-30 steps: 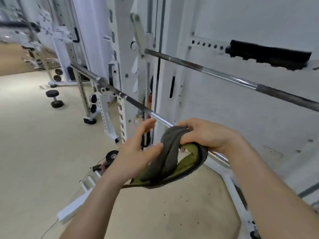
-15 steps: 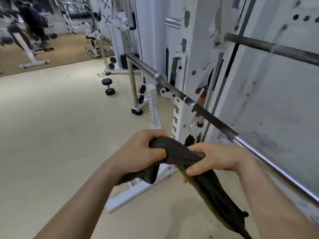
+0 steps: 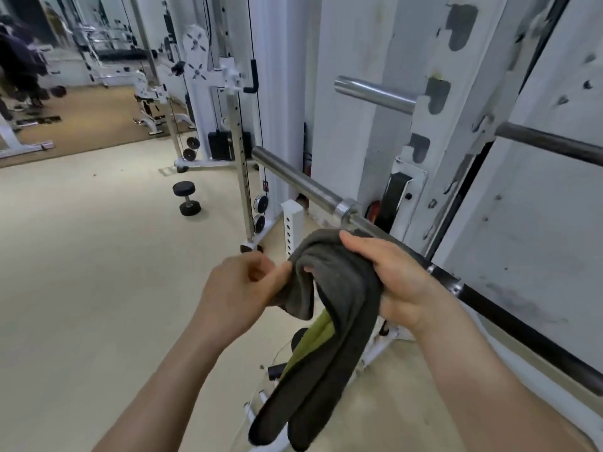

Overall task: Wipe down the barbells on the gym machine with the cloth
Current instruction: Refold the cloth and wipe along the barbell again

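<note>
1. Head view: both hands hold the cloth (image 3: 339, 305) at the centre of the frame, in front of the lower barbell (image 3: 303, 187).
2. Left hand (image 3: 241, 288): fingers curled, pinching the left edge of the cloth between thumb and fingers.
3. Right hand (image 3: 391, 275): closed round the bunched top of the cloth, with the thumb lying over the upper fold.
4. Cloth: dark grey, with a green face showing on the inner fold. It is draped over the right hand, and its long end hangs down toward the bottom centre of the frame.
5. Cloth-to-bar contact: the top of the cloth sits just beside the shaft of the lower barbell, right of the collar. Whether it touches the bar cannot be told.
6. Lower barbell: it runs diagonally from the chrome sleeve at centre frame, past the collar, and behind the right hand. It continues as a dark shaft to the lower right edge.
7. Upper barbell (image 3: 375, 94): its chrome sleeve projects to the left of the white rack upright (image 3: 434, 177) in the upper right of the frame. A dark shaft continues to the right of the upright.
8. Rack upright: white, with chipped paint and a column of dark slots.
9. Floor (image 3: 98, 272): pale beige. One black dumbbell (image 3: 186, 199) stands on end at centre left, well apart from the hands.
10. Cable machine (image 3: 228, 93): white, in the upper centre of the frame, behind the dumbbell.
</note>
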`<move>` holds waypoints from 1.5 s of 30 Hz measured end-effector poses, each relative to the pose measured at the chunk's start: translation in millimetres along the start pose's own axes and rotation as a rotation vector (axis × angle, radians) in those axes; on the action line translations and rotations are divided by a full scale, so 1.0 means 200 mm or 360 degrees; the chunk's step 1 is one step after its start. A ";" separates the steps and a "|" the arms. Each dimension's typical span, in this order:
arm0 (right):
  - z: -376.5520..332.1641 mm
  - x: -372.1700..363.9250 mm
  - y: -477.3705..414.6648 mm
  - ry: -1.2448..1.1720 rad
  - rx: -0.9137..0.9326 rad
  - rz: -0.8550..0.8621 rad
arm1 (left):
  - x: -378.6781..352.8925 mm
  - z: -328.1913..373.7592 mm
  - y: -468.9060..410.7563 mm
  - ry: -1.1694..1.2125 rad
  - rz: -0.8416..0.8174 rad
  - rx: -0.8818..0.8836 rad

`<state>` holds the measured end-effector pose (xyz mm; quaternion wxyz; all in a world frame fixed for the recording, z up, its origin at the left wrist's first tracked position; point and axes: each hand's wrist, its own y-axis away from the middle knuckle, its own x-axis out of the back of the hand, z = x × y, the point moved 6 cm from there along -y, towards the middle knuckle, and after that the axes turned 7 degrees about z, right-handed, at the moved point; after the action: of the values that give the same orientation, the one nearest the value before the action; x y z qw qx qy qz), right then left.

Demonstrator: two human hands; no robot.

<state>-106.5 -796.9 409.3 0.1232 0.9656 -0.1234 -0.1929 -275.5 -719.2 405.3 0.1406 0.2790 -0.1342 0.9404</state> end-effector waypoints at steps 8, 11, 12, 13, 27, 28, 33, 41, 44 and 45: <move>-0.38 -0.26 -0.37 0.0376 0.0255 0.0252 | 0.00 0.09 -0.43 0.1416 -0.0565 0.0450; -0.56 -0.24 -0.49 0.0568 0.0497 0.0432 | 0.00 0.15 -0.69 0.1789 -0.0540 0.0587; -0.61 -0.22 -0.53 0.0561 0.0575 0.0479 | 0.00 0.16 -0.77 0.1830 -0.0548 0.0611; -0.66 -0.21 -0.58 0.0545 0.0645 0.0518 | -0.01 0.17 -0.87 0.1837 -0.0532 0.0597; -1.46 -0.14 -1.22 0.1448 0.1481 0.1104 | 0.07 0.55 -2.05 0.0925 -0.0327 -0.0318; -1.51 -0.12 -1.28 0.1543 0.1503 0.1165 | 0.06 0.57 -2.15 0.0879 -0.0328 -0.0386; -1.84 -0.09 -1.51 0.1943 0.1708 0.1564 | 0.03 0.79 -2.67 0.0911 -0.0447 -0.0850; -2.30 0.17 -1.73 0.1416 0.1691 0.2119 | -0.33 1.22 -3.22 0.1369 -0.1287 -0.1167; -2.12 0.51 -1.90 0.1616 0.0564 0.2308 | -0.75 1.06 -3.34 0.0655 -0.1393 -0.1109; -2.01 0.60 -1.94 0.1715 0.0150 0.2333 | -0.87 0.97 -3.37 0.0337 -0.1357 -0.1188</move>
<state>237.6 -390.2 616.5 0.2162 0.6087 -0.6399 0.4163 187.4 -192.8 582.2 0.6089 0.1444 -0.3177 0.7123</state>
